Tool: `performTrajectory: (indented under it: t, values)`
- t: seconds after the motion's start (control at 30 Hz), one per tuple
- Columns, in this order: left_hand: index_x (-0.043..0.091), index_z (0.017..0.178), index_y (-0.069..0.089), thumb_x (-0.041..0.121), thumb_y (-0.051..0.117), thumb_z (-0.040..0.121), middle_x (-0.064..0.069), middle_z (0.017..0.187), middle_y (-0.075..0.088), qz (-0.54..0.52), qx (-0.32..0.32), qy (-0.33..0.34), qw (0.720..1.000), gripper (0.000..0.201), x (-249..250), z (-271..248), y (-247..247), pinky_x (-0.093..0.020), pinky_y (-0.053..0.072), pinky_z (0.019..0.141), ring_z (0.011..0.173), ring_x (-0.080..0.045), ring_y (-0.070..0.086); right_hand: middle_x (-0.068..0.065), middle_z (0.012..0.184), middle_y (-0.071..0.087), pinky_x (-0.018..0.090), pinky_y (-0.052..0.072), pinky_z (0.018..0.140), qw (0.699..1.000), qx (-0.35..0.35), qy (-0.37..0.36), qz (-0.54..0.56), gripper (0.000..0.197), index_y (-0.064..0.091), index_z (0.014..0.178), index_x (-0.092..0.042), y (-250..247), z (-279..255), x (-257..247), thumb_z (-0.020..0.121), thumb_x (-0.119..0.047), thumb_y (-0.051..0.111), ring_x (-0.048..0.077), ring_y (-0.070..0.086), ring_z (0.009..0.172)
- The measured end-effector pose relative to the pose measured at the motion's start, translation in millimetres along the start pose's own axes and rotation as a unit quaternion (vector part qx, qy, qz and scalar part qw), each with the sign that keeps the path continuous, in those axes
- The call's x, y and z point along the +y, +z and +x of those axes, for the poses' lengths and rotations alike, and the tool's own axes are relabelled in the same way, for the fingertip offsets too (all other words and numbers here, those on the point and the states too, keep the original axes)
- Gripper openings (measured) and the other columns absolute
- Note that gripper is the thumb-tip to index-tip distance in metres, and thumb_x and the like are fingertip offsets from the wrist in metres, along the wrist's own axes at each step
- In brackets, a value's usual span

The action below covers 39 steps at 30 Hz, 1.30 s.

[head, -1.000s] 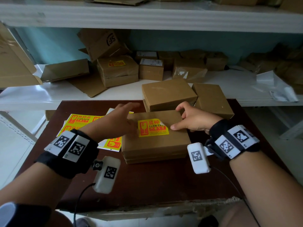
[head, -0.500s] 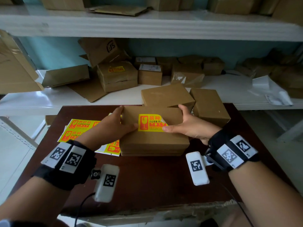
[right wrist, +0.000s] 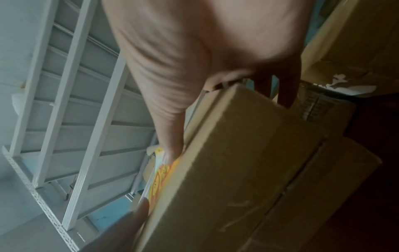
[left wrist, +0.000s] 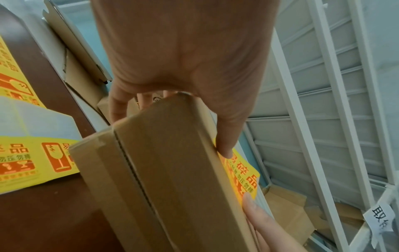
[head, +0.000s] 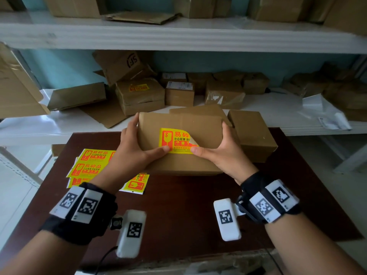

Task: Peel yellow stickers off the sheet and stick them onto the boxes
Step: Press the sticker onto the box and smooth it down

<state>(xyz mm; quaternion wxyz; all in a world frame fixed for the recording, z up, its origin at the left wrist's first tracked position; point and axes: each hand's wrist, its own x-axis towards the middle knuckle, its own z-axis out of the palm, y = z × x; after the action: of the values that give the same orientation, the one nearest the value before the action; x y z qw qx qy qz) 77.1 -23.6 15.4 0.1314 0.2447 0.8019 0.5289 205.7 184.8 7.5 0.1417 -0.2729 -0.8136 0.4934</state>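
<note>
Both forearms are bare, without sleeves. Each wrist has a wide black band [head: 79,215] with two white square plates on it, and every plate shows a black pixel-pattern marker. The right band [head: 270,203] looks the same. On the inner side of each wrist there is a white rounded block [head: 131,233], also with one black marker; the right block [head: 227,219] is similar. A thin black cable [head: 103,259] goes down from the left block.

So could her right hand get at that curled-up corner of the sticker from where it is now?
Probably yes. The right hand grips the box with its thumb on the yellow sticker, just below the curled corner. Nothing covers that corner, but pressing it would mean loosening the grip.
</note>
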Motion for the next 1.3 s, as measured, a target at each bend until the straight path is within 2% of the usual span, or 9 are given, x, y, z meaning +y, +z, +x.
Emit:
performTrajectory:
  t: [0.1, 0.17, 0.43, 0.63, 0.73, 0.93, 1.1, 1.2, 1.3]
  values:
    - [0.041, 0.156, 0.013, 0.060, 0.079, 0.052, 0.006, 0.152, 0.028, 0.016, 0.013, 0.003, 1.000, 0.125, 2.8, 2.3, 3.2, -0.033, 0.048, 0.099, 0.129, -0.011, 0.041, -0.009, 0.165, 0.008, 0.029, 0.020, 0.115, 1.000, 0.020, -0.020, -0.004, 0.135, -0.003, 0.160, -0.028, 7.4, 0.9, 0.5, 0.063, -0.056, 0.088, 0.011, 0.014, 0.150]
    - [0.039, 0.157, 0.009, 0.061, 0.081, 0.052, 0.006, 0.155, 0.028, 0.013, 0.018, 0.014, 1.000, 0.129, 3.1, 7.1, 3.4, -0.038, 0.046, 0.106, 0.134, -0.012, 0.040, -0.010, 0.164, 0.005, 0.025, 0.019, 0.110, 0.999, 0.032, -0.031, -0.001, 0.133, -0.003, 0.160, -0.027, 9.5, 3.5, -2.7, 0.065, -0.051, 0.088, 0.005, 0.012, 0.146]
    - [0.041, 0.155, 0.006, 0.055, 0.084, 0.055, 0.006, 0.154, 0.035, -0.001, 0.041, 0.023, 0.999, 0.128, 5.7, 27.2, 7.7, -0.045, 0.052, 0.101, 0.131, -0.017, 0.047, -0.005, 0.167, 0.011, 0.036, 0.023, 0.122, 0.997, 0.065, -0.041, 0.023, 0.133, -0.002, 0.160, -0.027, 19.7, 26.0, -13.3, 0.065, -0.052, 0.088, 0.014, 0.017, 0.152]
    - [0.034, 0.155, 0.015, 0.047, 0.086, 0.064, 0.011, 0.141, 0.044, -0.014, 0.092, 0.036, 0.995, 0.116, 5.1, 35.8, 5.9, -0.035, 0.050, 0.099, 0.122, -0.010, 0.049, -0.002, 0.166, 0.020, 0.043, 0.028, 0.122, 0.995, 0.081, -0.042, 0.042, 0.133, 0.002, 0.160, -0.027, 31.2, 38.7, -21.9, 0.063, -0.056, 0.088, 0.017, 0.023, 0.150]
    - [0.033, 0.153, 0.022, 0.044, 0.087, 0.066, 0.014, 0.130, 0.045, -0.009, 0.092, 0.038, 0.995, 0.109, 3.1, 39.1, 5.8, -0.030, 0.050, 0.094, 0.118, -0.009, 0.050, -0.002, 0.164, 0.025, 0.037, 0.028, 0.121, 0.993, 0.094, -0.041, 0.050, 0.131, 0.005, 0.160, -0.023, 33.4, 40.1, -20.7, 0.064, -0.051, 0.089, 0.015, 0.028, 0.148]
    - [0.030, 0.151, 0.020, 0.050, 0.087, 0.062, 0.002, 0.144, 0.045, 0.024, 0.079, 0.032, 0.996, 0.113, 2.5, 44.6, 9.9, -0.039, 0.050, 0.102, 0.123, -0.013, 0.048, -0.002, 0.161, 0.032, 0.042, 0.033, 0.120, 0.993, 0.096, -0.038, 0.055, 0.137, 0.006, 0.160, -0.025, 32.5, 42.9, -14.4, 0.057, -0.057, 0.091, 0.014, 0.034, 0.145]
    - [0.029, 0.150, 0.023, 0.058, 0.085, 0.060, 0.001, 0.142, 0.048, 0.050, 0.102, 0.036, 0.993, 0.113, 1.6, 45.1, 14.8, -0.038, 0.050, 0.100, 0.122, -0.015, 0.050, -0.003, 0.161, 0.029, 0.024, 0.028, 0.111, 0.993, 0.094, -0.048, 0.052, 0.130, 0.007, 0.160, -0.019, 30.0, 45.3, -11.6, 0.065, -0.047, 0.091, 0.000, 0.028, 0.134]
    - [0.028, 0.149, 0.024, 0.057, 0.085, 0.063, 0.002, 0.140, 0.050, 0.051, 0.110, 0.039, 0.992, 0.109, -0.8, 43.3, 17.5, -0.040, 0.050, 0.101, 0.123, -0.016, 0.052, -0.003, 0.156, 0.038, 0.031, 0.034, 0.115, 0.992, 0.101, -0.049, 0.051, 0.132, 0.015, 0.158, -0.021, 32.6, 46.2, -10.9, 0.056, -0.055, 0.092, 0.009, 0.038, 0.139]
    - [0.028, 0.149, 0.024, 0.056, 0.083, 0.067, 0.002, 0.139, 0.050, 0.038, 0.110, 0.040, 0.992, 0.105, -1.8, 42.0, 18.4, -0.042, 0.050, 0.101, 0.122, -0.016, 0.052, -0.005, 0.144, 0.052, 0.040, 0.045, 0.111, 0.990, 0.111, -0.054, 0.072, 0.132, 0.025, 0.153, -0.021, 34.4, 46.6, -10.0, 0.046, -0.060, 0.091, 0.011, 0.053, 0.129]
